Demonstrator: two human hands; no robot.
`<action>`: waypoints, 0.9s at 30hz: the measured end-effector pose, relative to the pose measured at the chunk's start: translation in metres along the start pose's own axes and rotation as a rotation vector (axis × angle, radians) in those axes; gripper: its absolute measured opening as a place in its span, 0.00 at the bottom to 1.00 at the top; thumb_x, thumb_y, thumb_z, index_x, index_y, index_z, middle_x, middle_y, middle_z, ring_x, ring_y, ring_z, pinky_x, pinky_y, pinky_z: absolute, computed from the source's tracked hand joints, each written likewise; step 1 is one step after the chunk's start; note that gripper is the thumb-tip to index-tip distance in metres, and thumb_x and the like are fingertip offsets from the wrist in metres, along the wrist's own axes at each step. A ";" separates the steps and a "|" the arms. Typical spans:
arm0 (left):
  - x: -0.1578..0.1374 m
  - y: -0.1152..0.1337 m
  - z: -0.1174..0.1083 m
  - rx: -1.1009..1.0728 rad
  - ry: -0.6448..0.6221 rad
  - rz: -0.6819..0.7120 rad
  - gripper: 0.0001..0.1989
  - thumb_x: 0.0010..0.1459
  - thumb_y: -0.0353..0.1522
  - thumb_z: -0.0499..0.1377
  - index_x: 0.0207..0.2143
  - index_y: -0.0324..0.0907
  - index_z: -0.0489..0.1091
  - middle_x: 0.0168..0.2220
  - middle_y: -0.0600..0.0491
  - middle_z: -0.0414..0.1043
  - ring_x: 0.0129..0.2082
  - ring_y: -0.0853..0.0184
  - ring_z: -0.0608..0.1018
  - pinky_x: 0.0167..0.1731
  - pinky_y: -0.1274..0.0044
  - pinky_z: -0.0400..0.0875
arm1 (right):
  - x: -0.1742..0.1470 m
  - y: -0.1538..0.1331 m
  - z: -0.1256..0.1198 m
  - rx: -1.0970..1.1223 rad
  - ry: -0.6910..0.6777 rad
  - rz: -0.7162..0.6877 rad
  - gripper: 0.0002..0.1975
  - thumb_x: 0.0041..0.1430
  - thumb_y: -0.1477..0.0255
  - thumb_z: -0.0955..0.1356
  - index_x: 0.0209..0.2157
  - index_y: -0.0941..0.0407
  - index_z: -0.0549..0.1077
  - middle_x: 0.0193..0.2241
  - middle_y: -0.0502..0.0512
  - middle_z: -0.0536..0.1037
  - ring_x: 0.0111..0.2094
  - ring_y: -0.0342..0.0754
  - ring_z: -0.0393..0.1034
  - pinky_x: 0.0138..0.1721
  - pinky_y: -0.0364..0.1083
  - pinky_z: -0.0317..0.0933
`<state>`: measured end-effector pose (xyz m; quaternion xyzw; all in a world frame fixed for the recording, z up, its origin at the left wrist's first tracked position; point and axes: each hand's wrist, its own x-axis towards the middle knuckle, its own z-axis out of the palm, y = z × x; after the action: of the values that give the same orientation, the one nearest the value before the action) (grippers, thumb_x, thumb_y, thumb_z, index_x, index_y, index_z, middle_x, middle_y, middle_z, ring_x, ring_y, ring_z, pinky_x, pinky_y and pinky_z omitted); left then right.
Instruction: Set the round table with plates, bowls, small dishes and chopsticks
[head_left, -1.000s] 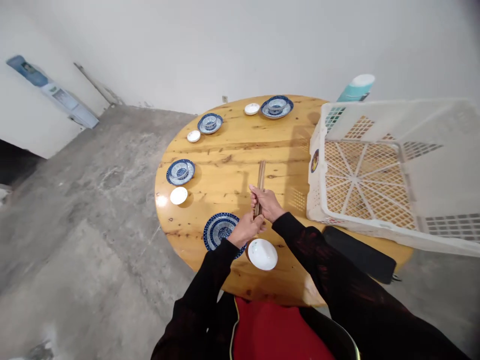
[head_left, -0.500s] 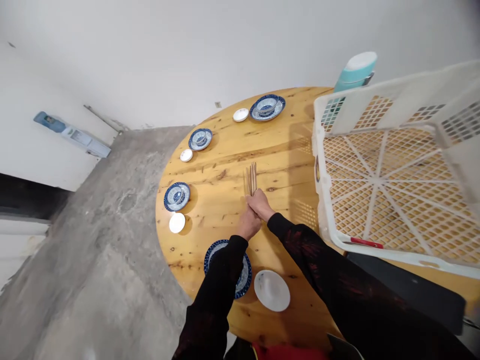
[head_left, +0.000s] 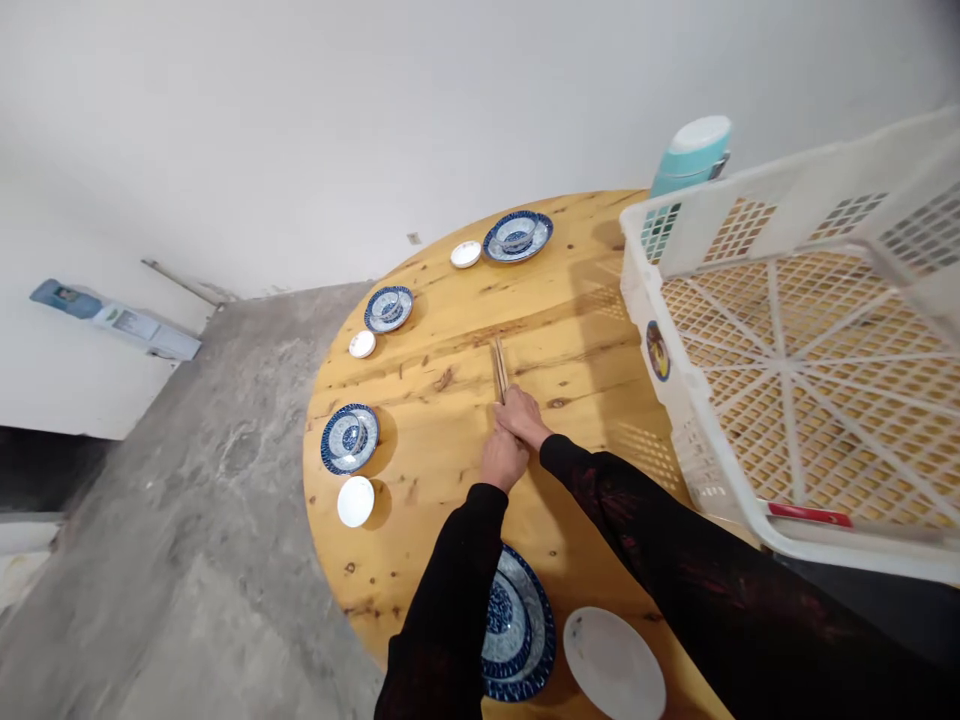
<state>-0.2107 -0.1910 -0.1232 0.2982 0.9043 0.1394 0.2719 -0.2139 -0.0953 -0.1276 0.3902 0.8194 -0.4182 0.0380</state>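
A small bundle of wooden chopsticks points away from me above the middle of the wooden table. My right hand is closed around the bundle. Just below it, my left hand is closed too, touching the right hand and wrapped about the near end of the chopsticks, most of which its fingers hide. Closest to me is a blue-patterned plate with a bowl, partly covered by my left sleeve. Beside that plate sits a white bowl.
Blue-patterned plates with bowls line the table's far and left edge, each beside a small white dish. A large white plastic basket occupies the right side, with a turquoise thermos behind it. A water dispenser stands far left.
The chopsticks are drawn closer together in my hands, their tips less spread. My view has shifted, so the near plate and bowl appear lower and further right.
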 end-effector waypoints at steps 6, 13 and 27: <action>0.001 -0.007 -0.003 0.181 0.149 0.031 0.31 0.61 0.33 0.57 0.64 0.30 0.57 0.52 0.32 0.68 0.54 0.50 0.73 0.51 0.66 0.69 | 0.004 0.001 0.006 -0.186 0.094 -0.043 0.18 0.62 0.69 0.66 0.49 0.65 0.72 0.48 0.73 0.73 0.46 0.59 0.74 0.45 0.50 0.64; 0.006 -0.018 -0.013 0.166 0.106 0.047 0.21 0.64 0.40 0.56 0.51 0.31 0.66 0.52 0.33 0.66 0.55 0.51 0.71 0.53 0.67 0.65 | -0.006 0.015 0.005 -0.238 0.182 -0.002 0.19 0.65 0.66 0.63 0.47 0.66 0.72 0.47 0.73 0.72 0.47 0.59 0.72 0.47 0.50 0.62; 0.001 -0.015 -0.019 0.067 0.017 0.044 0.19 0.67 0.34 0.50 0.56 0.33 0.64 0.55 0.35 0.66 0.55 0.53 0.73 0.52 0.69 0.67 | -0.013 0.041 0.002 -0.219 0.193 -0.008 0.18 0.61 0.75 0.62 0.50 0.62 0.74 0.44 0.64 0.81 0.49 0.56 0.73 0.48 0.48 0.61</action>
<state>-0.2294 -0.2043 -0.1142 0.3259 0.9039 0.1178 0.2509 -0.1780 -0.0907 -0.1507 0.4190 0.8614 -0.2870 -0.0003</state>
